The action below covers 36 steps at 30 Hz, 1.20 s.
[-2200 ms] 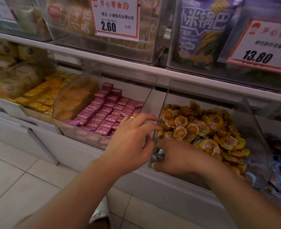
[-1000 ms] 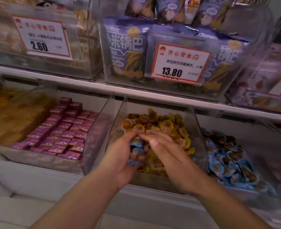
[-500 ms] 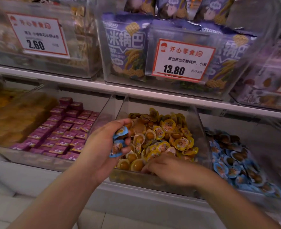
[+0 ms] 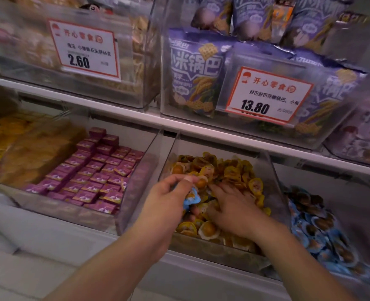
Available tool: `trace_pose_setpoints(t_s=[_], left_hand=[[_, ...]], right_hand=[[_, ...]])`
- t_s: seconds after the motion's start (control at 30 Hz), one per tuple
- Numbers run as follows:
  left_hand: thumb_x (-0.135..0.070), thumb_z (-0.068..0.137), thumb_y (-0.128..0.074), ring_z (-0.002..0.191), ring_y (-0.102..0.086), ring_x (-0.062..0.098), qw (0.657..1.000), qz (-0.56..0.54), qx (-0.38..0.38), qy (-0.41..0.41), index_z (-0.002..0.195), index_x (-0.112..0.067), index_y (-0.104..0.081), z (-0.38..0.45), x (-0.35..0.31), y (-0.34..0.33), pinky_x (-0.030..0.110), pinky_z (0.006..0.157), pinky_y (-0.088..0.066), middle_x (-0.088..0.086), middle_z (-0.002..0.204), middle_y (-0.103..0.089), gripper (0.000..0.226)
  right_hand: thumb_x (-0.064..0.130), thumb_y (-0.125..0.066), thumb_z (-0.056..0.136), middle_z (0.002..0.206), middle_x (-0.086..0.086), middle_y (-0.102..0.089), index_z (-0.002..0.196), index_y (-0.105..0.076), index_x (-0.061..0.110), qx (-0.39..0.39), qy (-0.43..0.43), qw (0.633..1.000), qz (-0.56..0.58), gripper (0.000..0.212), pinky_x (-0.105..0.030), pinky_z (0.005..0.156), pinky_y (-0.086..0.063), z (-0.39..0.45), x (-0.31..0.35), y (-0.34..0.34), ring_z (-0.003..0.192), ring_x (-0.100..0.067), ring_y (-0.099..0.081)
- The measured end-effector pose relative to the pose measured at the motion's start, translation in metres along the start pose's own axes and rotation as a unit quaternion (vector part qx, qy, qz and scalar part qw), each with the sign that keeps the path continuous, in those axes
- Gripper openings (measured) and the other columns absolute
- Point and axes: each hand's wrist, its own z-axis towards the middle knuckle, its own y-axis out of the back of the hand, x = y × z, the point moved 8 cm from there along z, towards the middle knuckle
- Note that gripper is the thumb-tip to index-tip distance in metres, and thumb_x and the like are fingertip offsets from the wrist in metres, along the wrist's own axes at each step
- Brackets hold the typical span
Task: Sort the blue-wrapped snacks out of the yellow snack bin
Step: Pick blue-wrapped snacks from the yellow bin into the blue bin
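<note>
Both hands are in the yellow snack bin (image 4: 273,181). My left hand (image 4: 168,205) is curled around a small clutch of blue-wrapped snacks (image 4: 191,198), held at the bin's front left corner just above the pile. My right hand (image 4: 231,207) lies palm down on the yellow-wrapped snacks (image 4: 234,170), fingers spread and loosely bent as it feels through them; I can't tell whether anything is pinched under it.

To do this well, I think I should rake the yellow ones aside in shallow sweeps instead of digging, so hidden blue wrappers turn up without pieces spilling over the low front lip. My left hand looks close to full, so I'd guess it should be emptied soon rather than risk dropping a wrapper back in.

The blue snack bin (image 4: 323,227) sits just beside on the right, beyond a clear divider wall that rises toward the back, so the carry has to lift over it or go around the front. On the left, another clear wall separates me from the purple boxes (image 4: 97,177). The white shelf edge (image 4: 201,127) overhead leaves open room only up and toward me.
</note>
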Motion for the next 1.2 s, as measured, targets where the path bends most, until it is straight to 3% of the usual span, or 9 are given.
trace_pose_setpoints(t_s=[0.1,0.23,0.43,0.63,0.8,0.9,1.0,1.1,1.2], left_hand=[[-0.02,0.101,-0.053,0.053,-0.054,0.019,1.0,-0.008,-0.016,0.002,0.099,-0.014,-0.072,0.004,-0.002,0.005,0.026,0.046,-0.047,0.005,0.069,-0.065,0.02],[-0.024,0.101,-0.054,0.053,-0.055,0.016,1.0,0.015,0.001,0.002,0.099,-0.016,-0.072,0.005,0.002,0.004,0.025,0.048,-0.049,0.002,0.066,-0.065,0.019],[-0.025,0.099,-0.058,0.054,-0.056,0.016,1.0,0.006,0.004,0.003,0.101,-0.018,-0.073,0.011,0.004,0.005,0.024,0.05,-0.049,0.004,0.069,-0.065,0.017],[-0.024,0.098,-0.058,0.053,-0.056,0.016,1.0,0.005,0.004,-0.003,0.101,-0.016,-0.072,0.008,0.002,0.005,0.024,0.049,-0.048,0.005,0.071,-0.064,0.017],[-0.023,0.1,-0.054,0.053,-0.055,0.018,1.0,0.006,0.004,-0.011,0.101,-0.016,-0.071,0.007,0.001,0.007,0.024,0.047,-0.047,0.006,0.066,-0.063,0.018],[-0.024,0.101,-0.054,0.054,-0.057,0.017,1.0,0.014,-0.01,-0.015,0.099,-0.019,-0.071,0.01,0.004,0.007,0.025,0.049,-0.047,0.003,0.065,-0.065,0.018],[-0.027,0.1,-0.055,0.055,-0.06,0.016,0.998,0.039,-0.025,-0.029,0.096,-0.026,-0.072,0.014,0.007,0.007,0.025,0.049,-0.049,-0.004,0.066,-0.067,0.017],[-0.03,0.1,-0.055,0.063,-0.064,0.017,0.99,0.11,-0.044,-0.071,0.094,-0.033,-0.07,0.019,0.007,0.008,0.028,0.051,-0.051,-0.003,0.086,-0.069,0.017],[-0.031,0.1,-0.053,0.074,-0.064,0.016,0.964,0.229,-0.038,-0.132,0.104,-0.034,-0.066,0.024,0.002,0.004,0.032,0.059,-0.05,0.0,0.094,-0.066,0.014]], right_hand=[[0.07,-0.053,0.066,0.159,0.005,-0.021,0.152,-0.013,0.041,0.041,-0.009,0.999,-0.011,0.1,-0.051,0.117,-0.018,0.007,-0.005,0.002,0.15,-0.021,-0.009],[0.071,-0.059,0.064,0.135,-0.001,-0.038,0.144,-0.019,0.051,0.016,0.022,0.995,-0.095,0.092,-0.046,0.096,-0.043,0.007,0.009,-0.001,0.136,-0.028,-0.026],[0.069,-0.06,0.067,0.13,0.001,-0.047,0.144,-0.026,0.05,0.027,0.006,0.996,-0.086,0.087,-0.039,0.085,-0.043,0.011,0.01,-0.006,0.123,-0.026,-0.046],[0.049,-0.077,0.073,0.096,0.014,-0.063,0.1,-0.066,0.036,-0.002,0.04,0.995,0.09,0.032,-0.033,0.075,-0.053,0.007,0.016,0.007,0.089,-0.007,-0.06],[0.024,-0.085,0.076,0.082,0.009,-0.076,0.089,-0.075,0.024,-0.115,0.024,0.872,0.475,0.017,-0.015,0.059,-0.051,-0.001,0.006,0.041,0.071,-0.001,-0.069],[0.017,-0.08,0.077,0.096,-0.008,-0.078,0.105,-0.075,0.012,-0.111,-0.031,0.774,0.622,0.028,-0.027,0.065,-0.058,-0.004,-0.005,0.044,0.085,-0.019,-0.074],[0.025,-0.078,0.069,0.103,-0.013,-0.076,0.104,-0.076,0.011,-0.037,-0.032,0.733,0.678,0.038,-0.036,0.079,-0.06,-0.01,-0.005,0.043,0.094,-0.024,-0.073],[0.027,-0.077,0.075,0.101,-0.01,-0.077,0.094,-0.08,0.014,-0.054,-0.032,0.749,0.66,0.023,-0.032,0.085,-0.057,-0.014,-0.016,0.047,0.096,-0.02,-0.073],[0.011,-0.068,0.091,0.091,-0.01,-0.076,0.086,-0.077,0.018,-0.093,-0.047,0.835,0.541,0.013,-0.026,0.072,-0.059,-0.02,-0.028,0.049,0.083,-0.016,-0.074]])
